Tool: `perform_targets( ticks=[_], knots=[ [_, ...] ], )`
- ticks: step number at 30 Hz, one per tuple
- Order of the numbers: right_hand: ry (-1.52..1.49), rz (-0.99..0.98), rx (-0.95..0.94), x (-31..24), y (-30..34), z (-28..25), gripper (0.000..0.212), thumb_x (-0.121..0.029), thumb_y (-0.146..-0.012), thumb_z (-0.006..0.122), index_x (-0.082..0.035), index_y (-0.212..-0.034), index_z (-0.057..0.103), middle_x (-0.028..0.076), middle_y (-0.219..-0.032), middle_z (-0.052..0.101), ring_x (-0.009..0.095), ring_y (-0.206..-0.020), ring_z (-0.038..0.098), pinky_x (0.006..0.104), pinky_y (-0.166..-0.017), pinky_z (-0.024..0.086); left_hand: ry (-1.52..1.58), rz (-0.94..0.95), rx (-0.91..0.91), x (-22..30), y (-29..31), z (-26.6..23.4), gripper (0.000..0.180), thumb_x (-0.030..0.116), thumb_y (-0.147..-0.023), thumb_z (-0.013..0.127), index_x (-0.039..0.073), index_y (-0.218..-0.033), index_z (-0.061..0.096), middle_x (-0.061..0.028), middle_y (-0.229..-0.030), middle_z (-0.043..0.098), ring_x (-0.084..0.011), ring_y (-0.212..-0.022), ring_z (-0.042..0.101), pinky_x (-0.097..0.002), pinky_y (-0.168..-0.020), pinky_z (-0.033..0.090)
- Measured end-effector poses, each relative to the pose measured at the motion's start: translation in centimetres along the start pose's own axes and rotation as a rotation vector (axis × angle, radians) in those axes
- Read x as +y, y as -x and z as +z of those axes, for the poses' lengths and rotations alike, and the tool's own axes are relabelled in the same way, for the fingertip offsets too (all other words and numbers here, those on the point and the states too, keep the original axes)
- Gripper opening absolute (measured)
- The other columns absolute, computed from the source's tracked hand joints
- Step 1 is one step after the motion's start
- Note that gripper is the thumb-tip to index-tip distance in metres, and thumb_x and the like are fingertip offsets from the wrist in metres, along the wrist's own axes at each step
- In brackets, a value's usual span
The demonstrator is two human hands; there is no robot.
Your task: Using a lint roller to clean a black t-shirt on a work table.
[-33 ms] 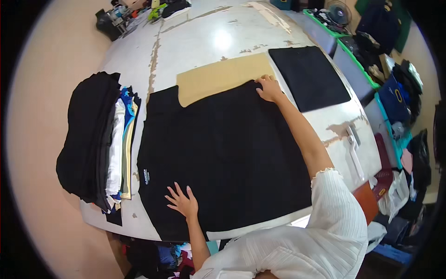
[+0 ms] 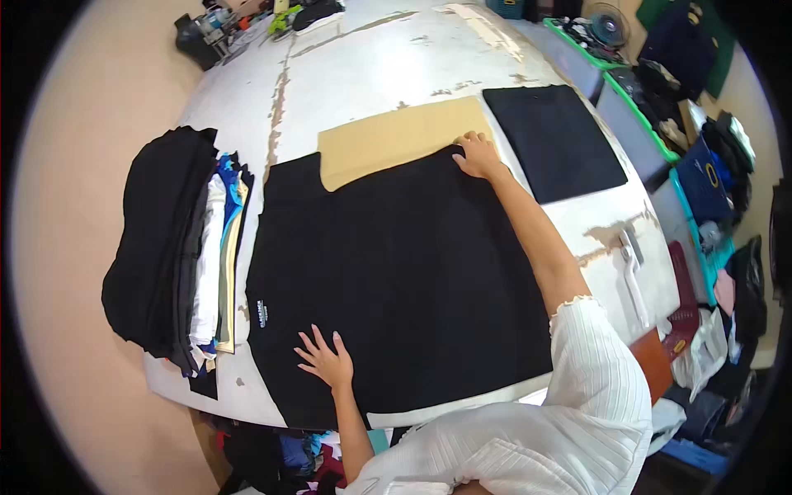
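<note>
A black T-shirt (image 2: 396,280) lies spread on the white table, with small white print near its left edge. My left hand (image 2: 327,360) rests open and flat on the shirt's near left part, fingers spread. At the shirt's far edge my right hand (image 2: 478,155) has its fingers bent and closed on the cloth. The shirt's far edge overlaps a tan flat sheet (image 2: 396,136), whose covered part is hidden. Just right of that sheet lies a folded black cloth rectangle (image 2: 554,142).
A tall pile of black garments (image 2: 161,247), with white, blue and yellow ones (image 2: 210,256) beside it, stands at the left. A white-handled tool (image 2: 634,276) lies at the table's right edge. Green-rimmed bins (image 2: 635,115) line the right side. The worn white table (image 2: 371,74) stretches far back.
The whole view has shifted very slightly. Both hands keep their places on the shirt.
</note>
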State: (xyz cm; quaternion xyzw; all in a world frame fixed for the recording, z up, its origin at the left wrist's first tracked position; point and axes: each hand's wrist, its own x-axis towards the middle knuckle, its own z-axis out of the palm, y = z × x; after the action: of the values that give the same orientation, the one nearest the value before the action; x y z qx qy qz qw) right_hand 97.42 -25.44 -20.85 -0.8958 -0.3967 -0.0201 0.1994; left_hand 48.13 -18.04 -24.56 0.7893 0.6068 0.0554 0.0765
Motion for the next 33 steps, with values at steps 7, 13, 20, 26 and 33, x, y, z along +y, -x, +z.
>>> perform_targets(
  ticks=[7,13,20,26,33],
  knots=[
    [0.199,0.032,-0.434,-1.6,-7.0,2.2,0.058,-0.054,-0.065,0.067,-0.017,-0.109,0.062,0.018,-0.126,0.045,0.037,-0.123,0.032,0.0499,-0.100,0.028,0.009,-0.024,0.019,-0.6,0.1,0.5,0.056,0.045,-0.089,0.042,0.019,-0.138,0.035,-0.0108,-0.148,0.017,-0.0422,-0.135,0.009,-0.0631,-0.103,0.004],
    [0.195,0.132,-0.650,0.8,-9.3,0.9,0.091,-0.076,-0.062,0.054,-0.010,-0.125,0.052,0.016,-0.140,0.035,0.035,-0.135,0.016,0.0451,-0.109,0.012,0.009,-0.041,0.019,0.0,-0.4,0.2,0.055,0.042,-0.089,0.044,0.018,-0.137,0.036,-0.0106,-0.148,0.018,-0.0419,-0.135,0.009,-0.0629,-0.103,0.004],
    [0.129,0.116,-0.362,5.3,-7.2,-2.9,0.067,-0.069,-0.074,0.046,-0.012,-0.099,0.069,0.014,-0.111,0.058,0.032,-0.113,0.043,0.0444,-0.095,0.031,-0.010,-0.018,0.062,-0.3,-0.3,0.5,0.054,0.044,-0.090,0.043,0.019,-0.137,0.036,-0.0096,-0.147,0.021,-0.0408,-0.134,0.012,-0.0635,-0.102,0.007],
    [0.064,0.184,0.169,10.5,-2.3,-5.4,0.039,-0.045,-0.085,0.049,-0.011,-0.085,0.066,0.010,-0.098,0.059,0.032,-0.100,0.050,0.0460,-0.083,0.041,-0.014,-0.035,0.040,-0.2,0.0,0.2,0.055,0.045,-0.090,0.042,0.021,-0.138,0.034,-0.0089,-0.147,0.019,-0.0396,-0.135,0.010,-0.0626,-0.103,0.006],
    [0.154,0.336,0.655,18.4,15.8,-9.5,0.030,-0.029,-0.076,0.064,-0.009,-0.097,0.059,0.009,-0.104,0.059,0.029,-0.101,0.053,0.0424,-0.084,0.041,0.013,-0.006,0.031,-0.1,-0.1,0.4,0.056,0.046,-0.089,0.042,0.020,-0.138,0.034,-0.0108,-0.147,0.019,-0.0410,-0.135,0.008,-0.0639,-0.102,0.004]
  ],
)
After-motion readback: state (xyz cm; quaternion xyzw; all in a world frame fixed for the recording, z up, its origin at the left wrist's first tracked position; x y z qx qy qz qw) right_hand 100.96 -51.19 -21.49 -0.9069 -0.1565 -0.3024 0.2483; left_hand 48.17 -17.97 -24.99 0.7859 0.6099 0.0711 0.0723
